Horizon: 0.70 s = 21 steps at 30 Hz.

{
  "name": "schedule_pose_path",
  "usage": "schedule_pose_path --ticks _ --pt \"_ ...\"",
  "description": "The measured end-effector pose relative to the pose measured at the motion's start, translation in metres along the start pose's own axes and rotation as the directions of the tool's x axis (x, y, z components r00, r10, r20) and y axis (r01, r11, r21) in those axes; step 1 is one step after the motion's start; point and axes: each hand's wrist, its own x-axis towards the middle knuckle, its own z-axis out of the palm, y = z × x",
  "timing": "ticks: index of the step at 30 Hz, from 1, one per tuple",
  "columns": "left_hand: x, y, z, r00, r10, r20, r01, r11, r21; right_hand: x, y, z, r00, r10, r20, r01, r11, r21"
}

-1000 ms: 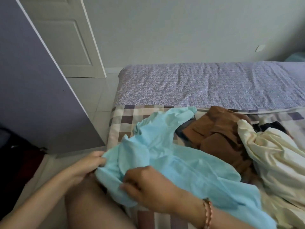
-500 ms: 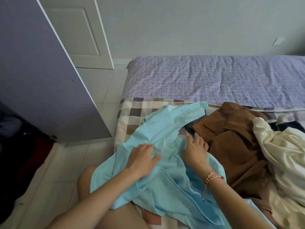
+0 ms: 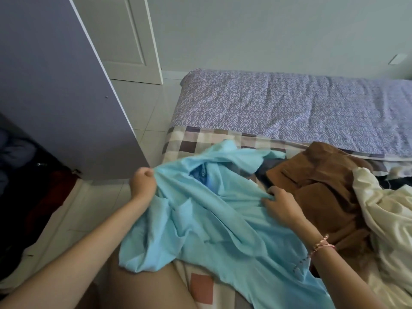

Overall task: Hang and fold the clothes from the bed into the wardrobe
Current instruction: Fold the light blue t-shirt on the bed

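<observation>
1. Both hands lay flat on the thin light-blue cotton garment [image 3: 211, 219] half a second ago, and now they grip it. The left hand [image 3: 142, 181] is clenched round a bunched edge, and the right hand [image 3: 281, 204] pinches a fold in curled fingers.
2. They have also drawn apart, so the cloth between them is pulled into ridges. Its near end drapes over the person's thigh [image 3: 138, 286] and the checked bed sheet [image 3: 200, 139].
3. Just beyond the right hand lies a crumpled brown fabric garment [image 3: 312, 186], with a cream one [image 3: 390, 219] on its far side. Neither is touched.
4. Beyond the left hand stands the flat lilac wardrobe door [image 3: 55, 85].
5. This looks like spreading the blue piece to fold or hang it, so the task seems to be at an early stage.
</observation>
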Motion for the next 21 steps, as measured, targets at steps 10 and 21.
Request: schedule_pose_path --ticks 10,21 --pt "-0.022 0.002 0.019 0.930 -0.171 0.327 0.203 0.977 -0.065 0.016 -0.033 0.023 0.981 -0.003 0.192 -0.012 0.997 0.077" --pt "0.029 0.032 -0.060 0.881 0.082 0.467 -0.240 0.926 0.292 0.023 -0.006 -0.068 0.997 0.061 0.053 -0.068 0.987 0.142"
